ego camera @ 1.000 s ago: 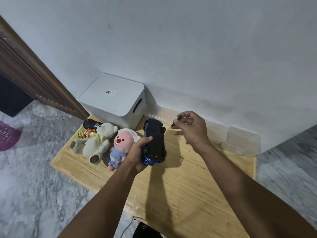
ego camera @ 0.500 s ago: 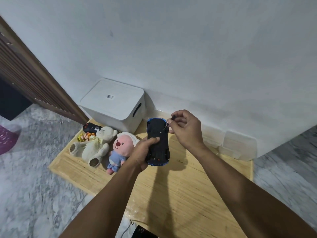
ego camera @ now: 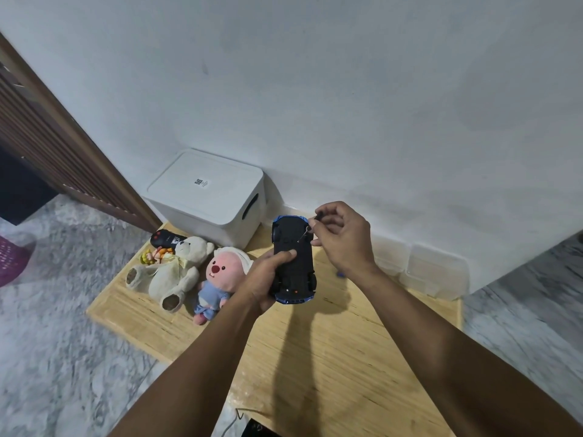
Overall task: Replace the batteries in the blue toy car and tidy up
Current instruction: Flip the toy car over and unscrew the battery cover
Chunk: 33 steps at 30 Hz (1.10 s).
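1. Blue toy car (ego camera: 293, 260): held above the wooden table (ego camera: 315, 357), underside up, long axis running 12 to 6 o'clock.
2. Left hand (ego camera: 262, 279): grips the car from 9 o'clock, thumb across the chassis.
3. Right hand (ego camera: 344, 238): at 2 o'clock of the car, pinches a small screwdriver (ego camera: 307, 231), tip touching the chassis. Judged: unscrewing the battery cover.

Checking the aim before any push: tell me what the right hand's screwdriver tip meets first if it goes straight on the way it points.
Likely the black underside of the blue toy car, held upturned by the left hand. The right hand pinches a small screwdriver, tip at or near that underside; contact is unclear.
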Available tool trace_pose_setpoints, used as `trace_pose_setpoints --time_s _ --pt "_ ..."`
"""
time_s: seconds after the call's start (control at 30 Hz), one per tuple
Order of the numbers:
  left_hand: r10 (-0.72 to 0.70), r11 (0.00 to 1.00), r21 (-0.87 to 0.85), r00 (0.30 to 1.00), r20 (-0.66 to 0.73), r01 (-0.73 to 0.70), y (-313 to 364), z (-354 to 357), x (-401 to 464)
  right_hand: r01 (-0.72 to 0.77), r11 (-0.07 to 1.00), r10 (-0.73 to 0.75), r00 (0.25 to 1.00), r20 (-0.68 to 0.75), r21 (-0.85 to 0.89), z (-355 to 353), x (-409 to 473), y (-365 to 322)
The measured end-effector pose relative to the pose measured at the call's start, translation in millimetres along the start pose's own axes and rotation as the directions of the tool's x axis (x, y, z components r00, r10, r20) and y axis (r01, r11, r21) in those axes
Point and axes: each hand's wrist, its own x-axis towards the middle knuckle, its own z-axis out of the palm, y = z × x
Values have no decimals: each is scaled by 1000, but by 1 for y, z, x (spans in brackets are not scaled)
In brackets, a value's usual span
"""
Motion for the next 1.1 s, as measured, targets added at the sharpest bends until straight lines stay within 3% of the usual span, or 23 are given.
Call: trace_pose_setpoints --time_s 0.13,0.3,0.43,0.73,1.1 --pt "-1 1000 8 1000 -6 1 1 2 0 33 998 -33 999 4 -52 -1 1 1" --pt "10 1000 7 1000 -12 -10 2 7 -3 243 942 -233 970 69 -230 -5 0 3" --pt "51 998 -18 998 -44 -52 -2 12 -4 300 908 -307 951 23 -293 -6 -1 3" --pt "95 993 -56 991 -94 -100 -7 18 -6 134 983 -146 985 -95 -124 -1 1 -3" --pt "57 994 -95 997 -54 -62 -1 22 -11 195 963 -188 981 59 -183 -7 1 -8"
